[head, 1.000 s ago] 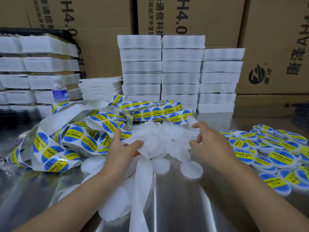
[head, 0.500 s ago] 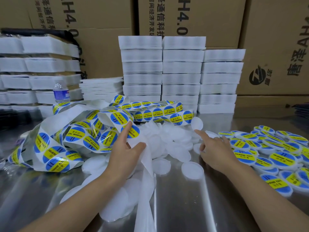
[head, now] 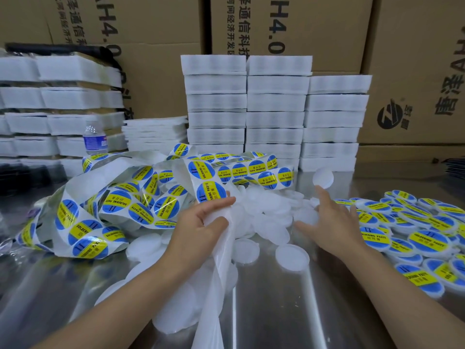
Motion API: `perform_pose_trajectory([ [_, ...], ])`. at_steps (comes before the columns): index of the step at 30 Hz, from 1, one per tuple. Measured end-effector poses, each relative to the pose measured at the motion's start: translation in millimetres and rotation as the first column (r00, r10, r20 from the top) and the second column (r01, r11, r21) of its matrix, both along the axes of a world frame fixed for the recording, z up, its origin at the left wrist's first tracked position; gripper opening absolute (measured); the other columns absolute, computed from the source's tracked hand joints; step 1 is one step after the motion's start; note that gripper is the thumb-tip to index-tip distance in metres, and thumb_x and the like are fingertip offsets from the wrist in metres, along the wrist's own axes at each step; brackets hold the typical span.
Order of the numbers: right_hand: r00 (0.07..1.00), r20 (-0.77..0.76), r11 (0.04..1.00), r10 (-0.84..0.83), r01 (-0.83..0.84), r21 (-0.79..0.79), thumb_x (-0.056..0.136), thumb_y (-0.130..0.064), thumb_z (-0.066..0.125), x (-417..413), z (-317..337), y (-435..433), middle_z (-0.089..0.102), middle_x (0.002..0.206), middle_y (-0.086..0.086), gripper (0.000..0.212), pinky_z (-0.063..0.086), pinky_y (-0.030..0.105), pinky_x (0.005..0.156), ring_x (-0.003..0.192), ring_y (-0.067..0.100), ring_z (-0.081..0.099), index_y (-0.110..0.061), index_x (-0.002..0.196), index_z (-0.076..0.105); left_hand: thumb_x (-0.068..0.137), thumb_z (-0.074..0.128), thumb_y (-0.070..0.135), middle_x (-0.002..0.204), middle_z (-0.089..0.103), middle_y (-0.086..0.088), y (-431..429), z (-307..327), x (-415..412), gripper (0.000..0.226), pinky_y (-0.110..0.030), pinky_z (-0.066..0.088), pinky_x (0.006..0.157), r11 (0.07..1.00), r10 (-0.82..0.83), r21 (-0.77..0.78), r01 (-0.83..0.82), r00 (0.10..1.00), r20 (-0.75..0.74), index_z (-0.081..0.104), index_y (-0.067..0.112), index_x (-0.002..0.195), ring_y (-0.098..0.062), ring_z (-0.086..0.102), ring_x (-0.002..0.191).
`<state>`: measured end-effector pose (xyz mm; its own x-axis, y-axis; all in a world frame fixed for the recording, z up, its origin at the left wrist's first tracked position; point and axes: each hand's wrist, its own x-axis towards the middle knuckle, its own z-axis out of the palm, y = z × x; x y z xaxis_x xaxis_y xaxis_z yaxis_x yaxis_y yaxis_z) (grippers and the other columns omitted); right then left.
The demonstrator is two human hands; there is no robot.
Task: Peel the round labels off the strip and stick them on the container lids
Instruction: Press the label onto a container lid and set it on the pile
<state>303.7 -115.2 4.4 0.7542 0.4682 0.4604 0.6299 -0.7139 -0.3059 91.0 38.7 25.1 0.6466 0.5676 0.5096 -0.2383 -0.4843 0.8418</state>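
Note:
A long white backing strip (head: 83,217) carrying round blue-and-yellow labels (head: 201,170) lies tangled across the left and middle of the steel table. My left hand (head: 198,222) grips this strip just below a label, and the bare peeled part (head: 214,285) hangs down toward me. A heap of plain white round lids (head: 266,210) sits in the middle. My right hand (head: 329,217) hovers over the heap's right side with fingers spread, holding nothing. Several labelled lids (head: 427,240) are piled at the right.
Stacks of white foam trays (head: 274,109) stand behind the heap, with more stacks (head: 50,102) at the far left. A water bottle (head: 95,139) stands at the back left. Cardboard boxes (head: 289,26) form the back wall. A loose lid (head: 292,254) lies near my right wrist.
My left hand has lifted the strip higher and toward the middle. My right hand has let go of the strip, moved right over the white lids and spread its fingers.

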Motion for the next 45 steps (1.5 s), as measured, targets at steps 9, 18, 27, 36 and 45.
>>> perform_pose_trajectory([
  [9, 0.927, 0.033, 0.805, 0.374, -0.343, 0.484, 0.066, -0.041, 0.076, -76.2, 22.1, 22.2, 0.055, 0.093, -0.017, 0.092, 0.04, 0.037, 0.094, 0.093, 0.012, 0.053, -0.029, 0.143, 0.027, 0.081, 0.067, 0.03, 0.08, 0.069, 0.007, -6.4, -5.9, 4.6, 0.016, -0.007, 0.043, 0.063, 0.969, -0.069, -0.245, 0.039, 0.991, -0.116, 0.078, 0.02, 0.075, -0.003, 0.06, 0.072],
  [18, 0.854, 0.163, 0.756, 0.493, -0.514, 0.405, 0.065, -0.038, 0.08, -105.1, 24.1, 25.1, 0.053, 0.102, -0.024, 0.091, 0.025, 0.02, 0.089, 0.095, -0.001, 0.046, -0.033, 0.141, 0.03, 0.052, 0.077, 0.043, 0.085, 0.074, -0.013, -2.3, -5.1, 1.7, 0.043, -0.031, 0.053, 0.075, 0.851, -0.311, -0.473, 0.228, 0.945, -0.104, 0.078, 0.011, 0.081, -0.02, 0.068, 0.076],
  [27, 0.821, 0.121, 0.597, 0.558, -0.499, 0.628, 0.079, -0.017, 0.072, -110.1, 31.5, 19.3, 0.052, 0.106, -0.013, 0.047, 0.032, 0.005, 0.082, 0.097, 0.003, 0.05, -0.047, 0.112, 0.056, 0.062, 0.075, 0.03, 0.083, 0.074, -0.012, -3.9, -2.6, -0.6, 0.026, -0.026, 0.053, 0.066, 0.798, -0.336, -0.548, 0.253, 0.94, -0.055, 0.078, 0.012, 0.08, -0.017, 0.067, 0.068],
  [36, 0.542, -0.467, 0.487, 0.699, 0.118, 0.866, 0.088, -0.034, 0.054, -98.9, 48.7, 20.4, 0.061, 0.056, -0.008, 0.05, 0.044, 0.027, 0.064, 0.059, 0.01, 0.049, -0.021, 0.042, 0.066, 0.056, 0.077, 0.034, 0.078, 0.073, -0.007, -3.1, -0.7, -2.1, 0.026, -0.024, 0.051, 0.062, 0.785, -0.312, -0.583, 0.208, 0.947, -0.082, 0.078, 0.016, 0.075, -0.014, 0.065, 0.062],
  [45, 0.472, -0.613, 0.645, 0.634, 0.116, 0.756, 0.09, -0.036, 0.053, -102.6, 44.8, 20.8, 0.058, 0.066, -0.001, 0.048, 0.045, 0.028, 0.06, 0.057, 0.012, 0.048, -0.017, 0.049, 0.07, 0.052, 0.077, 0.035, 0.071, 0.07, -0.005, -3.8, -0.7, -0.8, 0.028, -0.019, 0.049, 0.053, 0.797, -0.29, -0.576, 0.183, 0.952, -0.098, 0.078, 0.018, 0.074, -0.012, 0.061, 0.055],
])
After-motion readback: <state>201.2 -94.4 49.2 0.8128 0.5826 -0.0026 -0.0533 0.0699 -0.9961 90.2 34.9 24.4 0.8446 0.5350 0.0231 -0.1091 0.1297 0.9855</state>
